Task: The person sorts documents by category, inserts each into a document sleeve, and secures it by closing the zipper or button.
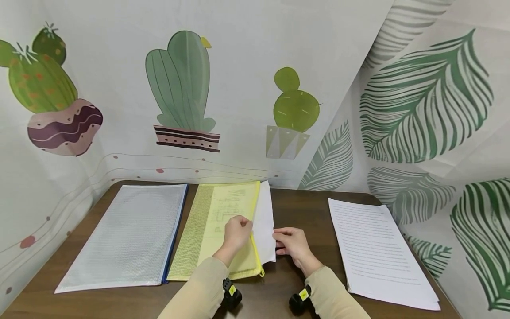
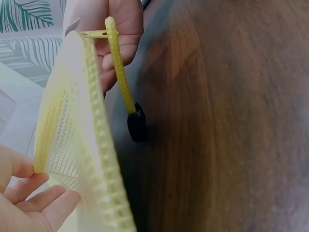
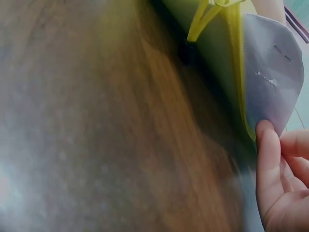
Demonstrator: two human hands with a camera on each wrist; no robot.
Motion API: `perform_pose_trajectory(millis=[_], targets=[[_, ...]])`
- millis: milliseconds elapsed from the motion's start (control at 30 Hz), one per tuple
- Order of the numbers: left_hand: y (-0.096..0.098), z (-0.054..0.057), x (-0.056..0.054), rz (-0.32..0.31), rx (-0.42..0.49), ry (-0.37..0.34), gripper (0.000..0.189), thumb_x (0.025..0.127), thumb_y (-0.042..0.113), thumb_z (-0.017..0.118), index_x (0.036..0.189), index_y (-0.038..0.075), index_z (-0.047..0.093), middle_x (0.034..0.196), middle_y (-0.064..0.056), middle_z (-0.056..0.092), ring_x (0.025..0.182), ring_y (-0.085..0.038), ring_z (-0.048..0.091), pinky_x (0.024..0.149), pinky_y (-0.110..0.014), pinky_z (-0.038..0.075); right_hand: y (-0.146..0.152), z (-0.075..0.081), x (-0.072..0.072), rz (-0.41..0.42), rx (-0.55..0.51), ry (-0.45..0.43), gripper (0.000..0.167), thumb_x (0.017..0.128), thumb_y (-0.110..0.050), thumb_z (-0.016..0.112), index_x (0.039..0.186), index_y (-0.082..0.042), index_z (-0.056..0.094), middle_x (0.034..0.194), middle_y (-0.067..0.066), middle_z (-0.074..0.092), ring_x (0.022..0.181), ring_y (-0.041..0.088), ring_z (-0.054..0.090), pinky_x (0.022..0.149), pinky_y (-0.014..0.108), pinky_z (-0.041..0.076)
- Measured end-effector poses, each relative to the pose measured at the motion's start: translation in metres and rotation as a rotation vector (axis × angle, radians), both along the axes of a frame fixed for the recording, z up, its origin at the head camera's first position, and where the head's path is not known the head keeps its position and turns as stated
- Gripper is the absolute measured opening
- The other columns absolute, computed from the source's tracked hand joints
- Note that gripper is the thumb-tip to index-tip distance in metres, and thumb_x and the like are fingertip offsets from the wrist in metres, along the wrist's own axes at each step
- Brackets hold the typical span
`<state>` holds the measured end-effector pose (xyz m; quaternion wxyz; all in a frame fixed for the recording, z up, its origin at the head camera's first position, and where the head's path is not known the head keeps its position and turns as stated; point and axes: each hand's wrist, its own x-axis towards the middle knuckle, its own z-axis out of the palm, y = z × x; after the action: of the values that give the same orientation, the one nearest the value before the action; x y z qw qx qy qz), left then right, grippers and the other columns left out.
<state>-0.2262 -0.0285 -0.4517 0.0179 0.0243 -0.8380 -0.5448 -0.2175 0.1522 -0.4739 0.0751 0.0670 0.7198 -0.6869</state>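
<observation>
A yellow mesh zipper pouch (image 1: 191, 241) lies in the middle of the table, with a printed sheet showing through it. White paper (image 1: 264, 212) sticks out of its right side, past the yellow zipper edge. My left hand (image 1: 237, 234) pinches the pouch's edge; the left wrist view shows the mesh (image 2: 63, 145) held up between thumb and fingers. With thumb and fingertips, my right hand (image 1: 292, 244) grips the right edge of the paper. A staple shows on the paper (image 3: 273, 101) in the right wrist view. The yellow zipper pull (image 2: 120, 67) hangs at the pouch's near corner.
To the left lies a whitish mesh pouch (image 1: 123, 235) with a blue zipper edge. A stack of printed paper (image 1: 382, 252) rests at the table's right side. Behind the brown table (image 1: 308, 208) hangs a cloth (image 1: 243, 88) with cactus and leaf prints.
</observation>
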Motion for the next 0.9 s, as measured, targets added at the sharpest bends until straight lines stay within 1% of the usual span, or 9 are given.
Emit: perform_pose_trajectory(millis=[267,367,567,800,900], targets=[[0.002,0.006,0.001,0.007,-0.01,0.021,0.017,0.09,0.012,0.057,0.09,-0.002,0.066,0.085,-0.011,0.064,0.074,-0.018,0.057,0.065,-0.028,0.049,-0.005,-0.003,-0.003,0.045,0.008,0.005,0.029,0.085,-0.007,0.065,0.109,0.011,0.064,0.075,0.003,0.068,0.058,0.012,0.065,0.049,0.028,0.054],[0.003,0.008,0.003,0.005,-0.011,0.025,0.016,0.09,0.011,0.057,0.09,-0.003,0.066,0.083,-0.011,0.064,0.074,-0.019,0.056,0.064,-0.029,0.048,-0.008,-0.003,-0.002,0.047,0.019,0.005,0.03,0.085,-0.009,0.066,0.109,0.009,0.065,0.074,0.002,0.068,0.057,0.012,0.064,0.048,0.027,0.053],[0.004,0.008,0.003,-0.001,-0.001,0.019,0.017,0.091,0.012,0.056,0.094,-0.003,0.065,0.088,-0.012,0.064,0.078,-0.02,0.057,0.068,-0.031,0.05,-0.013,-0.002,0.0,0.029,0.05,0.0,0.027,0.084,-0.011,0.067,0.106,0.006,0.067,0.074,0.002,0.068,0.054,0.011,0.062,0.046,0.024,0.051],[0.004,0.007,0.004,-0.003,0.027,0.013,0.017,0.092,0.013,0.056,0.095,-0.002,0.065,0.092,-0.012,0.065,0.082,-0.02,0.058,0.072,-0.032,0.051,-0.016,-0.001,0.002,0.023,0.067,0.007,0.026,0.085,-0.011,0.066,0.105,0.005,0.067,0.078,0.002,0.068,0.055,0.01,0.061,0.045,0.023,0.05],[0.003,0.006,0.005,-0.005,0.041,0.023,0.018,0.092,0.013,0.056,0.096,-0.002,0.065,0.094,-0.013,0.066,0.084,-0.021,0.059,0.073,-0.033,0.052,-0.017,-0.001,0.002,0.023,0.077,0.009,0.026,0.085,-0.011,0.066,0.106,0.005,0.067,0.08,0.003,0.068,0.055,0.01,0.061,0.045,0.023,0.049]])
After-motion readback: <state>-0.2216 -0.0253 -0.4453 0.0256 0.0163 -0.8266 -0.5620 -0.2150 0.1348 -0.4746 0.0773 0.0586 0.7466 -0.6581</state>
